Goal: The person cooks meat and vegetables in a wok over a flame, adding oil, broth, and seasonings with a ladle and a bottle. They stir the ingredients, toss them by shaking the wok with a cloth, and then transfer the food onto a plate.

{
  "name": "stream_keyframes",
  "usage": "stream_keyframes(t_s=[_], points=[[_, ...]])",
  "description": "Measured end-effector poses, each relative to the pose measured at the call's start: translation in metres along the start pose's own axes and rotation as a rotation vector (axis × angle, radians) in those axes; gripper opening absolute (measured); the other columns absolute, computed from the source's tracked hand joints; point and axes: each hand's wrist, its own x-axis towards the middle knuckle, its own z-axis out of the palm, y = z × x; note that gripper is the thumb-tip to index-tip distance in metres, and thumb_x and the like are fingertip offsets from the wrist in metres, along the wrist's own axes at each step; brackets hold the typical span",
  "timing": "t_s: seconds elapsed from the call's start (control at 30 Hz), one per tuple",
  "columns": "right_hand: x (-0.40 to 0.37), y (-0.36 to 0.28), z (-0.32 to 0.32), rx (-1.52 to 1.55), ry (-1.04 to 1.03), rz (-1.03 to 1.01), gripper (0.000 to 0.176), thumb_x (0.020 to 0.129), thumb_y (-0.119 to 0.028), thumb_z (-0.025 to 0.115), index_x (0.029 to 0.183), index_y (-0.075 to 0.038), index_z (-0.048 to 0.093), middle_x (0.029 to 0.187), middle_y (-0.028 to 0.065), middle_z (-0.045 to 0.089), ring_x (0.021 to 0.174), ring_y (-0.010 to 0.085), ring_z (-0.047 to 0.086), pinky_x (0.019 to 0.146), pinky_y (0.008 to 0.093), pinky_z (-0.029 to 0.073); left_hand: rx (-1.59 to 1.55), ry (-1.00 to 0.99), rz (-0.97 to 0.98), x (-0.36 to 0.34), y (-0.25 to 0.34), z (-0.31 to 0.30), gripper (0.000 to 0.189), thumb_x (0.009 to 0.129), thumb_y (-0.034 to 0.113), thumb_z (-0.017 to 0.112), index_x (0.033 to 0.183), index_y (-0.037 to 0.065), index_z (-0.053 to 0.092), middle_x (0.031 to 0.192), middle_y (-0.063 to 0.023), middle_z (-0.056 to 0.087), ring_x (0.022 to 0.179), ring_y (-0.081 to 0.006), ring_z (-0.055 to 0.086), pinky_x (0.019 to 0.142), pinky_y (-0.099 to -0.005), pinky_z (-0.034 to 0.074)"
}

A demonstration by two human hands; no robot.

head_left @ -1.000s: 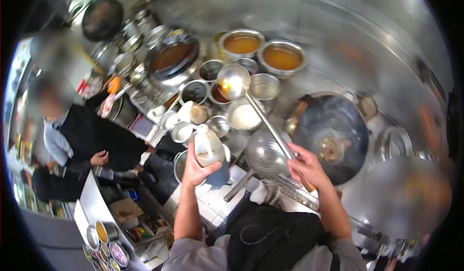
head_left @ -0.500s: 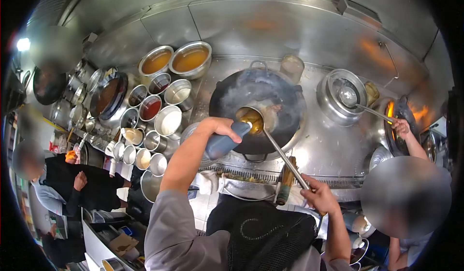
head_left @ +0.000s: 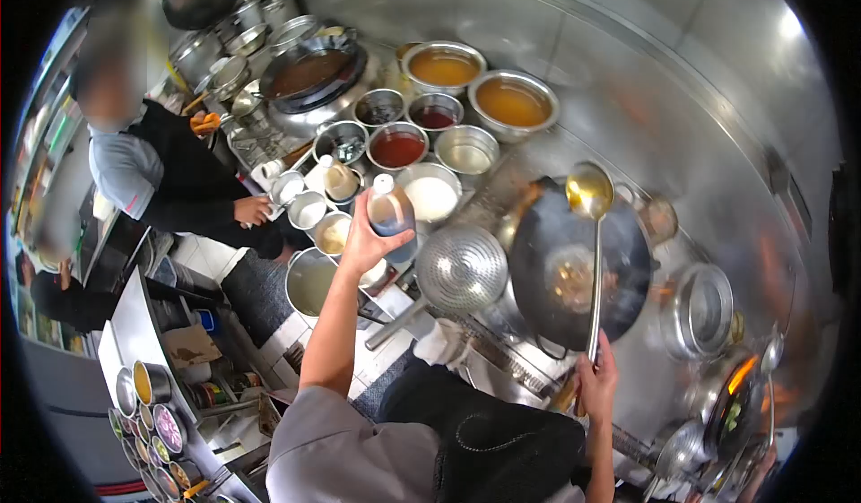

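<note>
My left hand [head_left: 366,245] is closed around a squeeze bottle [head_left: 393,209] with a white cap and dark contents. The bottle is upright in front of the pot of white contents [head_left: 429,195]. In my right hand [head_left: 598,379] is the long handle of a ladle [head_left: 597,270]. Its bowl, over the far side of the wok [head_left: 538,279], holds yellow-brown liquid [head_left: 588,191]. Some pale food [head_left: 578,281] lies at the bottom of the dark wok, in light smoke. Between the bottle and the wok rests a perforated strainer [head_left: 462,270], its handle toward me.
Several metal pots of sauces stand beyond my left hand, including one with red sauce [head_left: 398,147]. Two bowls of amber liquid [head_left: 513,101] sit farther back. A co-worker [head_left: 170,162] stands at the left. Nested metal bowls [head_left: 698,310] and another wok [head_left: 737,404] are at the right.
The view has turned left. My left hand has brought the bottle from its tilt at the ladle to upright by the sauce pots. The ladle bowl has moved to the wok's far side.
</note>
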Motion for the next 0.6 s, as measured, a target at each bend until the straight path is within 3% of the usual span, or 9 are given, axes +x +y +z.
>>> stream_keyframes(t_s=[0.13,0.17,0.3,0.37,0.47,0.57,0.6], points=[[0.085,-0.044,0.108,0.265,-0.191,0.024,0.062,0.097,-0.003,0.056,0.154,-0.005,0.031,0.071,0.0025,0.056,0.046,0.0087,0.049,0.041,0.0229,0.041,0.155,0.321,0.045,0.036,-0.071,-0.017,0.105,0.062,0.029,0.092,0.142,-0.005,0.034,0.134,-0.0224,0.048,0.124,-0.0368,0.051,0.106,-0.0430,0.043],[0.105,-0.052,0.136,0.289,-0.214,0.035,0.062,0.098,-0.004,0.056,0.154,-0.005,0.030,0.070,0.0034,0.055,0.045,0.0090,0.049,0.040,0.0235,0.041,0.172,0.308,-0.012,0.044,-0.087,-0.019,0.110,0.063,0.035,0.093,0.146,-0.001,0.030,0.139,-0.0223,0.046,0.127,-0.0348,0.050,0.108,-0.0430,0.042],[0.178,-0.079,0.242,0.257,-0.409,-0.034,0.066,0.097,-0.004,0.059,0.155,-0.006,0.028,0.070,0.0041,0.056,0.047,0.0106,0.050,0.041,0.0258,0.042,0.118,0.332,0.003,0.061,-0.148,-0.005,0.105,0.065,0.027,0.092,0.146,0.001,0.030,0.139,-0.0223,0.045,0.128,-0.0354,0.049,0.108,-0.0427,0.042],[0.196,-0.109,0.289,0.224,-0.477,0.050,0.067,0.095,-0.004,0.061,0.155,-0.007,0.029,0.071,0.0038,0.056,0.047,0.0105,0.051,0.041,0.0263,0.042,0.079,0.251,0.028,0.059,-0.164,0.001,0.108,0.066,0.027,0.092,0.148,-0.002,0.028,0.142,-0.0247,0.042,0.133,-0.0394,0.043,0.112,-0.0455,0.037],[0.228,-0.114,0.347,0.132,-0.499,0.055,0.068,0.093,-0.007,0.064,0.154,-0.008,0.032,0.071,0.0034,0.057,0.047,0.0109,0.052,0.041,0.0282,0.043,0.003,0.244,0.023,0.042,-0.155,-0.013,0.109,0.070,0.032,0.089,0.151,0.000,0.023,0.151,-0.0237,0.032,0.142,-0.0385,0.030,0.118,-0.0460,0.026],[0.252,-0.121,0.389,-0.012,-0.529,0.076,0.069,0.092,-0.012,0.065,0.153,-0.006,0.034,0.069,0.0024,0.057,0.048,0.0114,0.054,0.041,0.0295,0.045,-0.358,0.479,-0.083,0.041,-0.160,-0.032,0.078,0.090,0.025,0.072,0.148,-0.001,0.028,0.150,-0.0203,0.035,0.141,-0.0344,0.034,0.117,-0.0453,0.029],[0.258,-0.122,0.400,-0.084,-0.536,0.053,0.069,0.091,-0.013,0.065,0.153,-0.005,0.035,0.068,0.0028,0.058,0.048,0.0118,0.055,0.042,0.0303,0.046,-0.255,0.504,-0.097,0.043,-0.164,-0.039,0.071,0.092,0.023,0.068,0.147,-0.001,0.030,0.148,-0.0205,0.036,0.140,-0.0340,0.036,0.115,-0.0454,0.031]])
